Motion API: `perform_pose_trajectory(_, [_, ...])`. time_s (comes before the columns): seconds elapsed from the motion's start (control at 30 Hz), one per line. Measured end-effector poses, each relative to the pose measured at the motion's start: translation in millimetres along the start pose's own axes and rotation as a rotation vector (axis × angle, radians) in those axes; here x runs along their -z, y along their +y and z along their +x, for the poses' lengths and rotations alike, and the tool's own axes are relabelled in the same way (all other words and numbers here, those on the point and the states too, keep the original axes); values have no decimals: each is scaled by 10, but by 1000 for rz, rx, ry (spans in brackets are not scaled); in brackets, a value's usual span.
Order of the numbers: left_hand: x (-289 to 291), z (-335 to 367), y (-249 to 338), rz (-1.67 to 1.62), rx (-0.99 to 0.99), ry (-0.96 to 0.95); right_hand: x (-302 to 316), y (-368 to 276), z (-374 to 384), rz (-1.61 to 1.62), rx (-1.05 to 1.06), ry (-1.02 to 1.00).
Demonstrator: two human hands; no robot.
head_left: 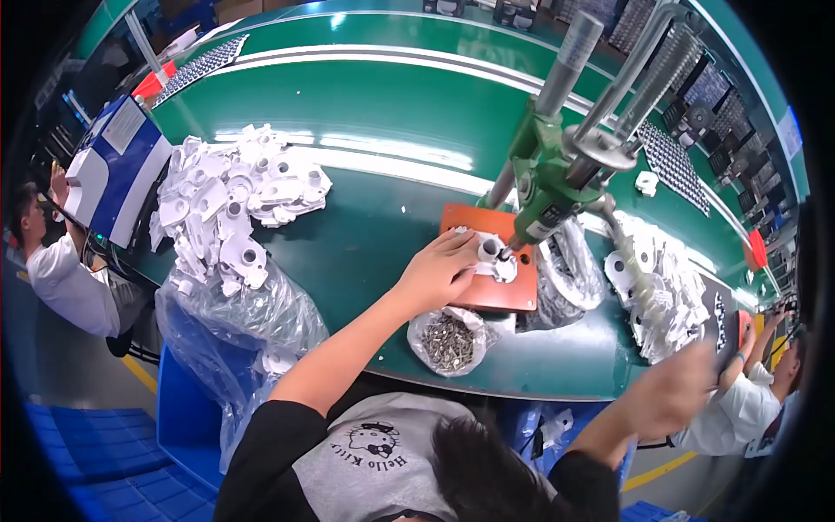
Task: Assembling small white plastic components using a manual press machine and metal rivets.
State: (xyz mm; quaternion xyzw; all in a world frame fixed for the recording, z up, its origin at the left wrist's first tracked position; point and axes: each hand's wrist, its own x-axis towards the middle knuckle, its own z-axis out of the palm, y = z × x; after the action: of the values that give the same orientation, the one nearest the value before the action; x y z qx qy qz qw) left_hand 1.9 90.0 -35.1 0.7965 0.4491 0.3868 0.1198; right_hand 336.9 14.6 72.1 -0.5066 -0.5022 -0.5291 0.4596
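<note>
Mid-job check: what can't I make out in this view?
All in the head view:
Right hand: blurred, probably by motion; whether it holds anything is unclear.
White part on the orange plate: its left side is hidden by the left hand.
Metal pieces: too small to tell their exact shape.
Blue bin: a clear bag covers much of its inside.
</note>
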Motion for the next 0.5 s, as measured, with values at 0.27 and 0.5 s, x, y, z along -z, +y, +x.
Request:
perform_pose_trajectory(0.27, [-75, 16, -34, -1, -10, -84, 438, -412, -137, 1187, 7, -411])
perform_pose_trajectory(0.5, [-108, 140, -74, 57, 110, -18, -1081, -774, 1407, 1755, -490, -384])
